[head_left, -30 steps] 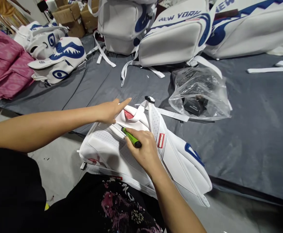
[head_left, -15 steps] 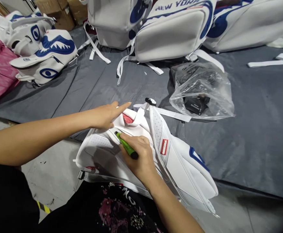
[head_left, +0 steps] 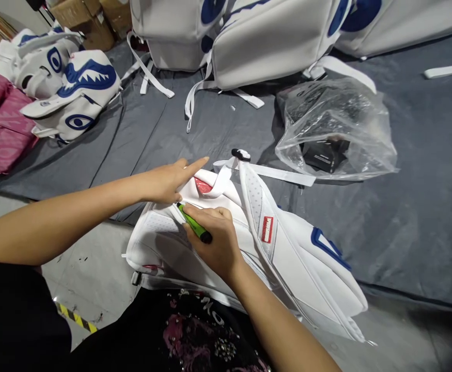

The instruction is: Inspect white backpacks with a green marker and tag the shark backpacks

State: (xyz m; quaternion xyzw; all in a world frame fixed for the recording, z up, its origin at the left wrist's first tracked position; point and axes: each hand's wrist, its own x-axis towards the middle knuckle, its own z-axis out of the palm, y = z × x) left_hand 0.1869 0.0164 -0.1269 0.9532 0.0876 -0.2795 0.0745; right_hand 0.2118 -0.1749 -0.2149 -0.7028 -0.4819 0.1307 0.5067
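A white backpack (head_left: 226,268) lies on its side in front of me, at the table's near edge, its shoulder strap (head_left: 257,201) with a red label toward the right. My left hand (head_left: 167,181) rests flat on the top of the bag, index finger stretched out beside the red patch (head_left: 203,185). In my right hand (head_left: 214,237) is a green pen-shaped tool with black ends (head_left: 195,223); I cannot make out its exact kind. Its front end is close to the bag's seam, just below my left fingers. Whether it touches the cloth is unclear.
Several white backpacks (head_left: 264,51) with blue trim stand along the back of the grey-covered table (head_left: 415,232). A clear plastic bag (head_left: 338,129) with black items lies right of centre. Pink bags (head_left: 4,129) are at the left, cardboard boxes (head_left: 82,20) behind.
My right hand has moved the green tool slightly up and left along the seam, nearer my left fingers. My left hand stays about where it was. The camera view has shifted a little.
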